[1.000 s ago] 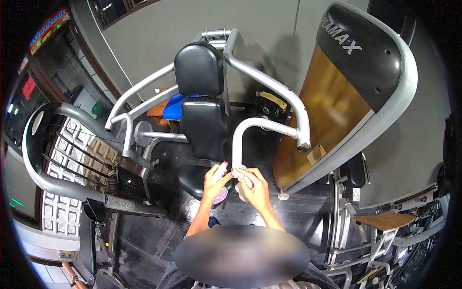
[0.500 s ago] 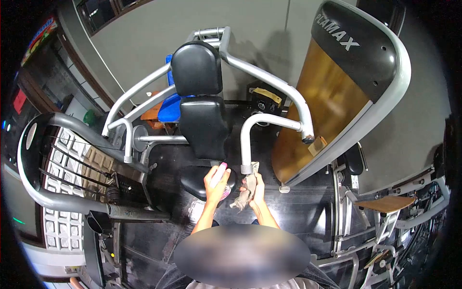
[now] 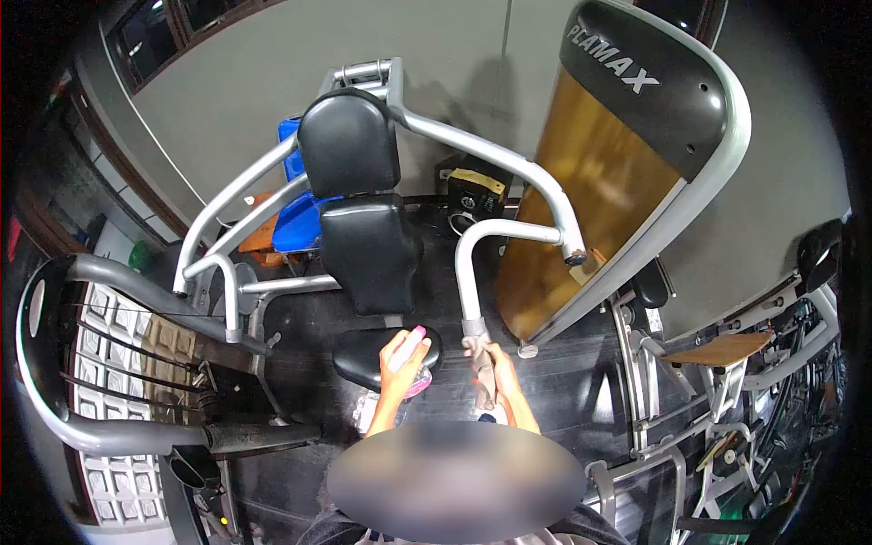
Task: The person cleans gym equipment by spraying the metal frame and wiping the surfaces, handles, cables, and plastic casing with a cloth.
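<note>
A white bottle with a pink top (image 3: 415,338) is in my left hand (image 3: 398,365), whose fingers wrap round it over the front of the black seat (image 3: 359,356). Something clear and pink hangs just under that hand. My right hand (image 3: 502,368) is closed on a grey-beige cloth (image 3: 484,377), which lies against the lower end of the machine's right silver handle (image 3: 467,282). Part of the cloth drapes down below my fingers. Above the seat stand two black back pads (image 3: 350,145).
A tall gold and black weight housing (image 3: 599,182) rises at the right. Behind the machine are a blue chair (image 3: 298,224) and a black box with a yellow strip (image 3: 474,193). Another weight stack frame (image 3: 118,436) stands at the left, with a wooden board (image 3: 720,349) at the right.
The view has shifted, moving the machine slightly left and down in the picture. My right hand has turned on the cloth, now bunched against the handle end. My left hand still holds the bottle.
</note>
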Tool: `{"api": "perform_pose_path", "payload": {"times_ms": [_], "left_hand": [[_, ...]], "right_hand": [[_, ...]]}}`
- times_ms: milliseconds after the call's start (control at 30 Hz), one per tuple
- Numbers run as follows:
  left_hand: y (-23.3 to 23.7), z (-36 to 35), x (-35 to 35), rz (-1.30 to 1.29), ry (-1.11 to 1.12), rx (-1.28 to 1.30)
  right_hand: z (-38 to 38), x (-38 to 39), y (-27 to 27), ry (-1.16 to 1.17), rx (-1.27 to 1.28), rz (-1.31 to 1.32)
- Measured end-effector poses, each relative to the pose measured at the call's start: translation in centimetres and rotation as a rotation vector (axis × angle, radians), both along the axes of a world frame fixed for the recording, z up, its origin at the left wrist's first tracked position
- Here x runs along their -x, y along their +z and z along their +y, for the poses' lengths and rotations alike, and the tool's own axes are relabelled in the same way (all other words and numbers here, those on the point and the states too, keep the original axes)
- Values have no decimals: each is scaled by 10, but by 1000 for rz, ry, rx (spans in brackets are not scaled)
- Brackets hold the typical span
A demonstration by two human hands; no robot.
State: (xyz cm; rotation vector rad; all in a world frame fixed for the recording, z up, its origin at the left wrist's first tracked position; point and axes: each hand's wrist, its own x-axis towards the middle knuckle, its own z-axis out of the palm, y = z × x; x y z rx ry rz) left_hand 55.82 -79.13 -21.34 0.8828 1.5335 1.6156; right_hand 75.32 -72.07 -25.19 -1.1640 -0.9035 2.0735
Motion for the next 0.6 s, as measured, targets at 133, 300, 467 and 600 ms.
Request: {"api": "perform_pose_path", "payload": {"times_ms": [133,300,467,600], "left_hand": [[-4,1,2,-39,-59,32],[2,-1,7,-55,-125,16],[-2,-5,10,-82,-164,51],[-5,-7,11,-105,-159,30]], "right_hand": [[-4,8,41,-342,-696,-415],[-12,31,73,-266,-1193,-933],[-13,34,91,56,-1321,-1055],[-7,45,104,251,-1409,-1205]]}}
